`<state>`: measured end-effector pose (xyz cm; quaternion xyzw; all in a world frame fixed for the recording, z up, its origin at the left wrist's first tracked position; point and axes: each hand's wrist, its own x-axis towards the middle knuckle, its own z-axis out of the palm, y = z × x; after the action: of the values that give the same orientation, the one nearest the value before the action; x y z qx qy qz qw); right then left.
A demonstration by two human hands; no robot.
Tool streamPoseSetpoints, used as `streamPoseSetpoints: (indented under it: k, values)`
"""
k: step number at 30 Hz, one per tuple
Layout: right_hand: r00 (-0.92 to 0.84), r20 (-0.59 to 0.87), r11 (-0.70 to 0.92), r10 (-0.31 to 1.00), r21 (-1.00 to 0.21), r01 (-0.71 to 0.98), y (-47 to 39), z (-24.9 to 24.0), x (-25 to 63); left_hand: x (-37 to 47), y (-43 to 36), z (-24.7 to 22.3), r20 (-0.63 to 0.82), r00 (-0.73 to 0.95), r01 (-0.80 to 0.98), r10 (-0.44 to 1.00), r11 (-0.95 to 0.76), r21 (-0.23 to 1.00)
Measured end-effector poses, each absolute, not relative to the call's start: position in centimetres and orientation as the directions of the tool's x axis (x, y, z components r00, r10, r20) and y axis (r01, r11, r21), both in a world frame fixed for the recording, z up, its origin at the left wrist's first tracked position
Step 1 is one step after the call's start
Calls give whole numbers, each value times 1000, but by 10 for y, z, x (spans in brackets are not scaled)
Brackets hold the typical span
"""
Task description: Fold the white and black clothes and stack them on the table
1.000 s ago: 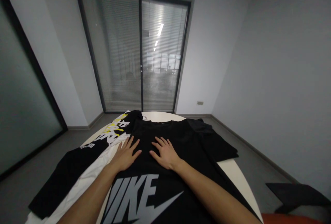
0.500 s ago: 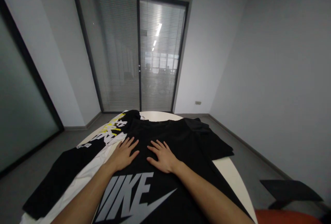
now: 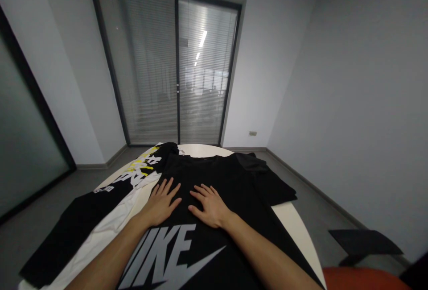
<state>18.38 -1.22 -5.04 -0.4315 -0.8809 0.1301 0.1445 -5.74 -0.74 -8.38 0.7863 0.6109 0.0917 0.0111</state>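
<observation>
A black T-shirt (image 3: 214, 174) with a large grey NIKE print lies spread over the table (image 3: 297, 227), its neckline at the far side. My left hand (image 3: 161, 203) rests flat on the shirt's left part, above the lettering, with fingers spread. Beside it, my right hand (image 3: 210, 205) also lies flat on the cloth, fingers apart and pointing up and left. A narrow strip of black fabric separates the two thumbs. Neither hand grips the cloth. The shirt's lower end runs out of view at the bottom.
Left of the shirt lie a black garment (image 3: 76, 218) with white and yellow print and a white garment (image 3: 113, 214). A chair with a red seat (image 3: 361, 279) and black armrest (image 3: 364, 242) stands at the lower right. Beyond the table is a glass partition with blinds (image 3: 150, 80).
The view has shifted slightly, so the scene sits a little further left. Both hands stay flat on the shirt, with the right hand slightly lower in view.
</observation>
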Motion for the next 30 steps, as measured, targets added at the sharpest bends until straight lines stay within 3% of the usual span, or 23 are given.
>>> streamPoseSetpoints:
  k: [6, 9, 15, 18, 21, 24, 30]
  values:
    - [-603, 167, 620, 780, -334, 710, -8, -47, 189, -60, -7, -86, 150, 236, 961, 960, -254, 111]
    - [-506, 244, 561, 827, -292, 775, 15, -37, 206, -61, -5, -90, 173, 249, 957, 953, -269, 106]
    - [59, 348, 29, 936, -242, 970, 83, -10, 290, -63, -2, -94, 168, 266, 954, 949, -284, 94]
    - [353, 325, -282, 877, -246, 927, 103, -5, 336, -63, -2, -93, 179, 268, 953, 946, -288, 95]
    - [544, 178, -470, 820, -331, 818, 113, -9, 369, -64, -2, -94, 193, 265, 952, 945, -288, 105]
    - [541, 102, -470, 835, -380, 797, 118, -13, 385, -64, -1, -96, 196, 264, 952, 944, -288, 108]
    - [506, 145, -415, 850, -409, 813, 118, -13, 394, -63, -2, -94, 174, 261, 953, 950, -282, 109]
